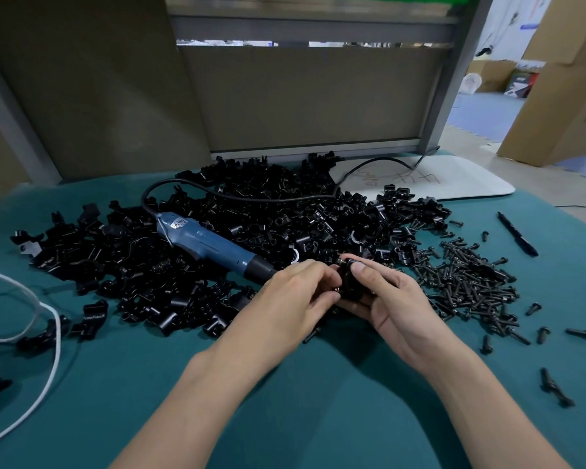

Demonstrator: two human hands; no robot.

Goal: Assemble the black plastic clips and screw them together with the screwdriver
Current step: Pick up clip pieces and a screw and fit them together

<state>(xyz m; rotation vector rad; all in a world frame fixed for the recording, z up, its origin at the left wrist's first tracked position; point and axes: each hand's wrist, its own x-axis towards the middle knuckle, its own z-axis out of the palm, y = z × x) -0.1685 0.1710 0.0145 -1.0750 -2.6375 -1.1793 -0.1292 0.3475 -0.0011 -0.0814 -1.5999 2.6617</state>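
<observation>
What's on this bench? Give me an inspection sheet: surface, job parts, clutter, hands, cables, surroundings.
Surface: teal cloth covers the bench.
Job's things: pile of black clips at the back; heap of black screws on the right; blue screwdriver lying on the pile, not held; clip assembly held in front of the pile.
Clutter: black pen at far right; white board with scrawl behind the pile.
Hands: left hand and right hand both grip the clip assembly.
Cables: black cable runs from the screwdriver across the pile and board; white cord loops at left.
Surroundings: grey partition behind; cardboard boxes at right.
</observation>
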